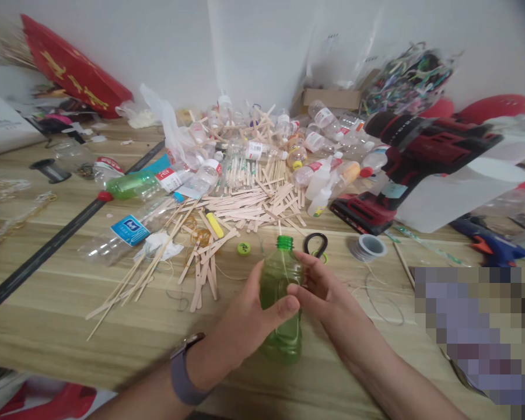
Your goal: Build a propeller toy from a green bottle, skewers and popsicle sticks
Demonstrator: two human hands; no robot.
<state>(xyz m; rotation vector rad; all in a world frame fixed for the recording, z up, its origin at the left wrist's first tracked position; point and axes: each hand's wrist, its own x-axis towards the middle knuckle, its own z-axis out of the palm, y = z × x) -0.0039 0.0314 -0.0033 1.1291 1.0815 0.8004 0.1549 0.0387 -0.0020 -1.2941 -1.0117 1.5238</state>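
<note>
A green plastic bottle point(282, 338) stands upright, uncapped, near the front of the wooden table. My left hand point(262, 312) is wrapped around its left side, the thumb lying across the front. On the other side, my right hand point(317, 286) grips the bottle's upper body, thumb in front and fingers partly hidden behind it. A thin pale stick shows at the bottle's mouth; whether it stands inside or behind I cannot tell. Beyond the bottle lie a small yellow-green cap point(244, 249) and a black ring-shaped piece point(315, 245).
Flat wooden sticks point(262, 204) and clear bottles are heaped behind. A red cordless drill point(424, 157) stands at right, with a wire spool point(370, 247) and blue glue gun point(485, 242) nearby. A dark rod point(44, 248) crosses the left side. Pixelation covers the lower right.
</note>
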